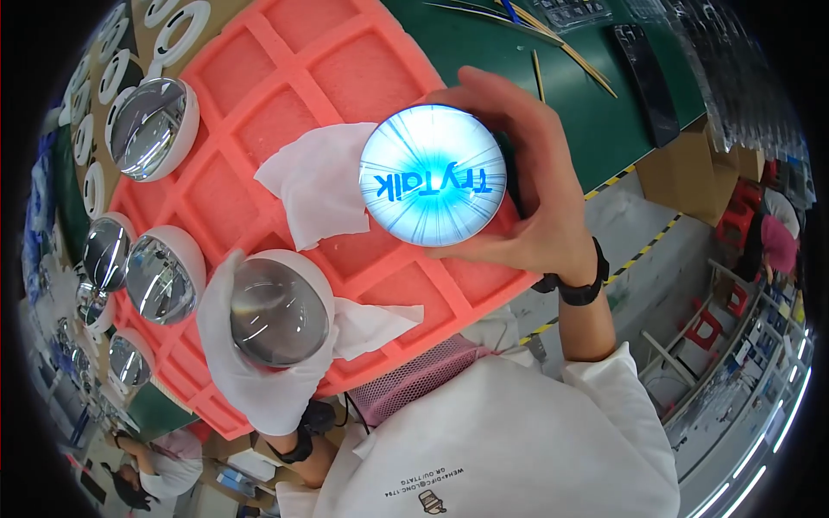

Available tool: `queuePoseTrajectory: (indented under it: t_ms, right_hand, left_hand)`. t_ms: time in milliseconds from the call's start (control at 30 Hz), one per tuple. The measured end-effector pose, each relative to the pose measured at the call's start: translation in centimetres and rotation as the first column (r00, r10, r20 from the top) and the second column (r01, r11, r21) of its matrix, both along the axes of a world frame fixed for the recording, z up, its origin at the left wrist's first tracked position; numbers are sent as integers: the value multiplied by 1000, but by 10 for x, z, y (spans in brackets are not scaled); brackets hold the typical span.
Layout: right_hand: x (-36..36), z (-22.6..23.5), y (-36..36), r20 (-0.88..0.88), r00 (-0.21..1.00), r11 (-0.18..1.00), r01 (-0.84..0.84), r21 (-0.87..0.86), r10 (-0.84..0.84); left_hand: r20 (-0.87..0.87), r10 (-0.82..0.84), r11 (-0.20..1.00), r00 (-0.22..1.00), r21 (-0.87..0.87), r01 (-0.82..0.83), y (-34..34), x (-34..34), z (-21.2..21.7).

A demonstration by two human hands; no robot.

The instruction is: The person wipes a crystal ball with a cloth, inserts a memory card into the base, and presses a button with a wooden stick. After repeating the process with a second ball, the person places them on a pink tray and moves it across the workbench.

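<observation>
My right hand (527, 186) grips a round domed piece (432, 207), fingers and thumb curled around its sides. Its face glows white and blue with streaks and blue lettering. My left hand (268, 401), covered in white cloth or a glove, holds a clear dome lens with a white rim (281, 315). Its fingers are hidden by the covering but wrap around the lens's left side. Both pieces are above a pink foam tray (259, 138) with square pockets. A thin white sheet (324, 186) lies on the tray beside the glowing piece.
Several clear domes in white cups, one a large dome (151, 129), stand along the tray's left side. White rings (181, 34) lie beyond on brown board. On the green table (604, 112) are thin sticks (574, 60), a black phone-like slab (646, 82) and clear plastic packaging (734, 78).
</observation>
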State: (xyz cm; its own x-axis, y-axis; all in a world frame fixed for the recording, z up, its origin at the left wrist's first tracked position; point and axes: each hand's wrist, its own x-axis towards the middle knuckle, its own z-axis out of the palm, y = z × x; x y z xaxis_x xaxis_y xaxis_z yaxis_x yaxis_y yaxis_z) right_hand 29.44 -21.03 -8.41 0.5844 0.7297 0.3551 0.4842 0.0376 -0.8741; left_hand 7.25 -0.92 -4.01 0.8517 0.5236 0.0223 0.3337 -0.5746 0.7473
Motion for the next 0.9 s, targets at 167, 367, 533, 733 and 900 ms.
queuePoseTrajectory:
  t_ms: [167,367,533,733,900]
  right_hand:
    - [-1,2,1,13,1000,1000,-11,-25,11]
    - [0,3,-2,-21,998,997,-68,-41,67]
    - [-1,9,-5,-12,994,989,-114,-94,113]
    - [-3,3,-4,57,996,992,-59,-109,66]
    - [-6,7,0,109,992,996,-47,-81,56]
  left_hand:
    - [78,-21,976,997,217,4,2,4,-1]
    - [64,-32,938,997,346,8,1,6,-2]
    - [134,-29,962,991,272,-9,2,11,2]
    - [140,-39,977,989,215,8,8,11,-1]
    - [141,-45,984,989,175,20,11,11,-1]
